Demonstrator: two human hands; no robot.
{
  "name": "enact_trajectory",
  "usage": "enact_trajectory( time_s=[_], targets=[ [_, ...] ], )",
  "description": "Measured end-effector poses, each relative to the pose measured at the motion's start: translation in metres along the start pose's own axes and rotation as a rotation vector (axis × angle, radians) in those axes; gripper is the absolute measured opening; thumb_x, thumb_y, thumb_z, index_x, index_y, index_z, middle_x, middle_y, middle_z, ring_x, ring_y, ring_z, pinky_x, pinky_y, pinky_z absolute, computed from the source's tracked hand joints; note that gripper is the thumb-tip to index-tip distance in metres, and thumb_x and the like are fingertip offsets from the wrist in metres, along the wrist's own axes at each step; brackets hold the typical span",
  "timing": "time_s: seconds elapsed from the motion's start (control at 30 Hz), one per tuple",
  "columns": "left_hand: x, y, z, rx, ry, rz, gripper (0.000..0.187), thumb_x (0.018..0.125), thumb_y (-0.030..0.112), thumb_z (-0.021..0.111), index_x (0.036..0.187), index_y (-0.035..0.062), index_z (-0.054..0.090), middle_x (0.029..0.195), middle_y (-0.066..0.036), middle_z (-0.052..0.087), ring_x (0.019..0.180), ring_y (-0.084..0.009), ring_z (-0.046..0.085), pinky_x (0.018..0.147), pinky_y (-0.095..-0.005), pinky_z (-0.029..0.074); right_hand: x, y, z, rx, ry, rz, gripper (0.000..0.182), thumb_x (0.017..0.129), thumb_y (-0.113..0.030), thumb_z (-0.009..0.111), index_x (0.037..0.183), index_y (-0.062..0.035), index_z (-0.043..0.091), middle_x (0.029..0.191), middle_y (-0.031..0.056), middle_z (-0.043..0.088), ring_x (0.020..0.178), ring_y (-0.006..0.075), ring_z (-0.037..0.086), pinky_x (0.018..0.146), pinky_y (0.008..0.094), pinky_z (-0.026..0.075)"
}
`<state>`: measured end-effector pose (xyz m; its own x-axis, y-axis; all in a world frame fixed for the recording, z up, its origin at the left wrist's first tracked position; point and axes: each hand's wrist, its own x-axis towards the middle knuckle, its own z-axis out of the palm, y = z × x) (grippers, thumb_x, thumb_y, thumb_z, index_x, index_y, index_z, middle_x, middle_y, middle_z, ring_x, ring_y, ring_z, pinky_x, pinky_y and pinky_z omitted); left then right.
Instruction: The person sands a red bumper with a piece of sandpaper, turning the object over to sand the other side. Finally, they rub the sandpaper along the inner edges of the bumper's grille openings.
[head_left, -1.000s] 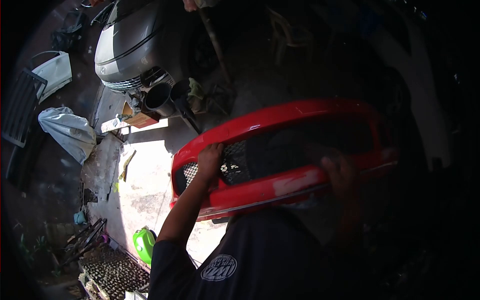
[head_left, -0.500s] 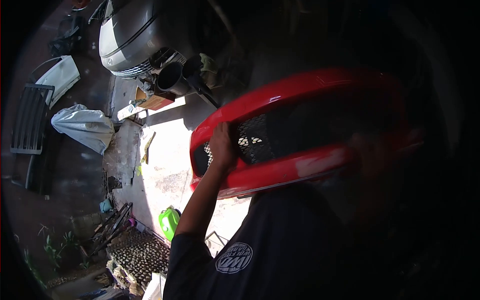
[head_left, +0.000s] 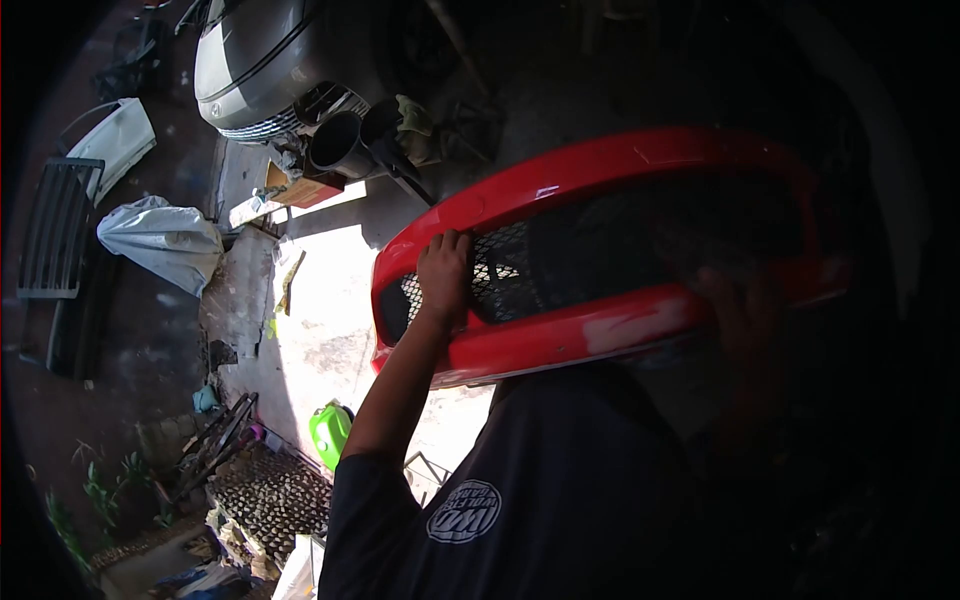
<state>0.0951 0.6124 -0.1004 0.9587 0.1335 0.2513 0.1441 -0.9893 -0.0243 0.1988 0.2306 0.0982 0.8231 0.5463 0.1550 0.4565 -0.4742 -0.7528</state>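
Note:
A red car bumper with black mesh openings is held across the front of my body, tilted up toward the right. My left hand is closed around the upright between its mesh openings, near the left end. In deep shade, my right hand grips the lower bar toward the right end; its fingers show only dimly. A pale scuffed patch marks the red paint between my hands. The bumper's far right end fades into darkness.
A silver car stands at the upper left, with a black bucket and a cardboard box by its front. A grey cover, a white car door and a green container lie around the left side.
The bumper has shifted slightly up and left in view, with both hands keeping their hold. The surroundings have slid a little to the left as my head moved.

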Motion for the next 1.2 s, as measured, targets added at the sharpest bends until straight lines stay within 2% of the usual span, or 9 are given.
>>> enact_trajectory(
  time_s=[0.17, 0.37, 0.57, 0.77, 0.87, 0.97, 1.07, 1.17, 1.2],
  targets=[
    [0.0, 0.002, -0.002, 0.019, 0.053, 0.084, 0.017, 0.079, 0.015, 0.062, 0.096, 0.0096, 0.064, 0.098, -0.008, 0.061, 0.094, -0.0288, 0.06, 0.075, -0.0424, 0.05, 0.0, 0.006, 0.002, -0.101, 0.029, -0.097, 0.028, 0.099, -0.013, 0.057, 0.12, -0.0018, 0.072, 0.118, 0.0188, 0.071, 0.112, 0.0332, 0.067, 0.1, 0.0392, 0.048],
    [0.0, 0.004, -0.001, 0.009, -0.055, 0.135, 0.017, 0.081, 0.012, 0.06, 0.096, 0.008, 0.064, 0.105, -0.009, 0.066, 0.099, -0.0282, 0.062, 0.082, -0.0415, 0.051, 0.008, -0.008, -0.002, -0.001, -0.075, -0.04, 0.028, 0.098, -0.015, 0.056, 0.117, -0.0021, 0.072, 0.115, 0.0187, 0.071, 0.108, 0.035, 0.067, 0.096, 0.0411, 0.05],
    [0.002, 0.007, 0.007, -0.199, -0.007, 0.029, 0.012, 0.08, 0.007, 0.06, 0.091, 0.0048, 0.062, 0.099, -0.015, 0.066, 0.096, -0.0328, 0.064, 0.082, -0.0438, 0.053, 0.005, -0.005, 0.002, -0.055, -0.048, -0.112, 0.027, 0.098, -0.014, 0.056, 0.117, -0.0011, 0.071, 0.113, 0.0183, 0.071, 0.104, 0.0356, 0.068, 0.092, 0.0399, 0.051],
    [0.003, 0.016, 0.006, -0.265, 0.022, -0.082, 0.009, 0.08, 0.004, 0.059, 0.088, 0.0021, 0.061, 0.094, -0.018, 0.067, 0.089, -0.0377, 0.066, 0.077, -0.0463, 0.055, 0.003, -0.019, 0.005, 0.078, -0.076, -0.023, 0.028, 0.098, -0.015, 0.057, 0.118, 0.001, 0.069, 0.111, 0.0186, 0.071, 0.103, 0.0332, 0.069, 0.091, 0.0382, 0.051],
    [0.006, 0.019, 0.005, -0.274, 0.049, -0.077, 0.011, 0.079, 0.004, 0.06, 0.089, 0.002, 0.061, 0.092, -0.017, 0.067, 0.089, -0.037, 0.066, 0.077, -0.0454, 0.055, 0.004, -0.024, 0.003, 0.125, -0.119, 0.126, 0.032, 0.097, -0.02, 0.064, 0.118, 0.0036, 0.069, 0.12, 0.021, 0.07, 0.115, 0.0343, 0.066, 0.1, 0.0402, 0.048],
    [0.018, 0.042, 0.008, -0.403, 0.165, -0.003, 0.011, 0.086, 0.007, 0.062, 0.095, 0.0039, 0.067, 0.094, -0.019, 0.068, 0.089, -0.0393, 0.067, 0.075, -0.0473, 0.055, -0.001, -0.02, 0.007, 0.142, -0.102, 0.127, 0.033, 0.097, -0.02, 0.065, 0.119, 0.0037, 0.069, 0.12, 0.0208, 0.07, 0.114, 0.034, 0.066, 0.1, 0.0397, 0.049],
    [0.044, 0.08, -0.016, -0.465, 0.158, 0.014, 0.018, 0.085, 0.008, 0.066, 0.103, 0.0043, 0.068, 0.098, -0.018, 0.07, 0.093, -0.0388, 0.068, 0.078, -0.0456, 0.056, -0.002, -0.024, 0.007, 0.166, -0.06, 0.14, 0.029, 0.095, -0.019, 0.067, 0.113, 0.0036, 0.07, 0.119, 0.0218, 0.069, 0.113, 0.0351, 0.067, 0.1, 0.0402, 0.049],
    [0.047, 0.088, -0.045, -0.546, 0.163, -0.003, 0.02, 0.088, 0.008, 0.068, 0.107, 0.0045, 0.067, 0.097, -0.017, 0.071, 0.09, -0.0324, 0.071, 0.078, -0.0421, 0.056, -0.017, 0.002, 0.005, 0.159, 0.07, -0.035, 0.025, 0.096, -0.017, 0.065, 0.11, 0.0033, 0.07, 0.119, 0.0208, 0.069, 0.109, 0.0325, 0.068, 0.097, 0.0398, 0.052],
    [0.044, 0.085, -0.046, -0.665, 0.1, -0.129, 0.019, 0.089, 0.007, 0.068, 0.107, 0.0031, 0.066, 0.097, -0.017, 0.071, 0.089, -0.0315, 0.07, 0.078, -0.0402, 0.056, -0.023, 0.013, 0.004, 0.142, 0.1, -0.058, 0.025, 0.097, -0.016, 0.064, 0.11, 0.003, 0.07, 0.118, 0.0199, 0.07, 0.108, 0.0312, 0.068, 0.096, 0.0394, 0.052]
  ],
)
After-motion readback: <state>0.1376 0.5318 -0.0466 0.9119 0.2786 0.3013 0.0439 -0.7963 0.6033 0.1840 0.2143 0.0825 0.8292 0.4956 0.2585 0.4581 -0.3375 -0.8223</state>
